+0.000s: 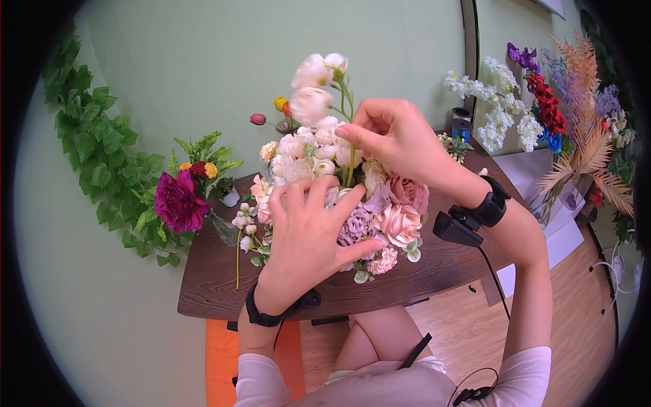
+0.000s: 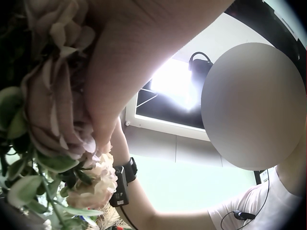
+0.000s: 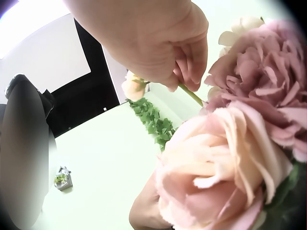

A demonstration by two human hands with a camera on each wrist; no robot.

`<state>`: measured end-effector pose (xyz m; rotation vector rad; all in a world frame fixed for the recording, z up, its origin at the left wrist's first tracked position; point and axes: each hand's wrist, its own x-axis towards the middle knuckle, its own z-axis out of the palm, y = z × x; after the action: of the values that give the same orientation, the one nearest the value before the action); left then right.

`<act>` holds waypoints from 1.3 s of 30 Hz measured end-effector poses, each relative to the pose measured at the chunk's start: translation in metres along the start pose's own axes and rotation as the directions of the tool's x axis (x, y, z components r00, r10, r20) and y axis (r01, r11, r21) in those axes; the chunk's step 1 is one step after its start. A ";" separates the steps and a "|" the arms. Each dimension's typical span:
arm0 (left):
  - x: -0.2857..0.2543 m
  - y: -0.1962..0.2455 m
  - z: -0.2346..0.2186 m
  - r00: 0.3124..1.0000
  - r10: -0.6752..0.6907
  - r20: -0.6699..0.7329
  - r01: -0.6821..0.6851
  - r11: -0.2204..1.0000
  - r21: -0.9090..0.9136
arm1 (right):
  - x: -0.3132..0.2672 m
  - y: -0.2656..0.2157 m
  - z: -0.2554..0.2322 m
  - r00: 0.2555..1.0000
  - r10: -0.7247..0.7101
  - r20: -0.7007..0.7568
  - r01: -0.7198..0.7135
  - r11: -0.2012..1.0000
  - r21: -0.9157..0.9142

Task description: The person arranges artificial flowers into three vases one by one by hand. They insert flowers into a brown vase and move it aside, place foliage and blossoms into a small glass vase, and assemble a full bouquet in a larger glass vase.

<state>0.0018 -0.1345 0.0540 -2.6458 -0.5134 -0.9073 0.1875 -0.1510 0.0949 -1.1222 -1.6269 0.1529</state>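
A dense arrangement of white, pink and lilac flowers stands on the dark wooden table. My right hand (image 1: 403, 142) pinches the green stem (image 1: 351, 163) of a spray of white blooms (image 1: 310, 105), which rises above the rest. That stem (image 3: 191, 94) also shows between thumb and fingers in the right wrist view, beside a peach-pink rose (image 3: 216, 167). My left hand (image 1: 308, 241) rests on the front of the arrangement with fingers spread, near the lilac flower (image 1: 356, 227). In the left wrist view the left hand (image 2: 129, 52) lies against a dusky rose (image 2: 53, 110).
A magenta flower bunch (image 1: 180, 201) is on the table's left, by a hanging ivy vine (image 1: 102, 159). Red and yellow tulips (image 1: 280, 104) stand behind. Spools (image 1: 462, 129) sit at the back right; a glass vase (image 1: 568, 197) with tall flowers stands farther right.
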 end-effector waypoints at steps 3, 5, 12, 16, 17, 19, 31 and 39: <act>0.000 0.000 -0.002 1.000 -0.006 0.014 0.006 1.000 0.008 | 0.004 0.000 -0.002 0.999 0.000 -0.041 0.000 1.000 0.012; 0.000 0.000 -0.002 1.000 -0.013 0.023 0.013 1.000 0.009 | 0.007 -0.002 -0.005 0.994 0.011 -0.107 -0.010 1.000 0.002; 0.000 -0.001 0.000 1.000 -0.017 0.018 0.017 1.000 -0.008 | 0.006 0.004 0.000 1.000 -0.011 0.001 0.011 0.996 -0.086; 0.000 0.000 -0.001 0.999 -0.019 0.028 0.019 1.000 0.008 | 0.004 0.000 0.000 0.999 -0.042 -0.018 0.039 0.988 -0.150; 0.001 0.000 -0.001 0.999 -0.019 0.031 0.019 1.000 0.006 | 0.004 0.000 -0.001 0.996 -0.089 -0.017 0.084 0.978 -0.193; 0.001 0.000 -0.001 0.999 -0.023 0.032 0.024 1.000 -0.002 | 0.003 -0.001 -0.003 0.994 -0.110 0.013 0.110 0.974 -0.199; 0.001 -0.003 0.001 1.000 0.007 0.012 -0.007 1.000 0.000 | 0.003 -0.007 -0.007 0.928 -0.284 0.240 0.346 0.897 -0.276; -0.006 -0.005 -0.001 1.000 -0.010 -0.013 0.010 1.000 -0.013 | 0.004 0.011 0.002 1.000 -0.006 0.009 0.006 0.997 -0.072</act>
<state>-0.0055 -0.1317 0.0512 -2.6487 -0.5204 -0.9339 0.1923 -0.1414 0.0897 -1.1726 -1.6548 0.0963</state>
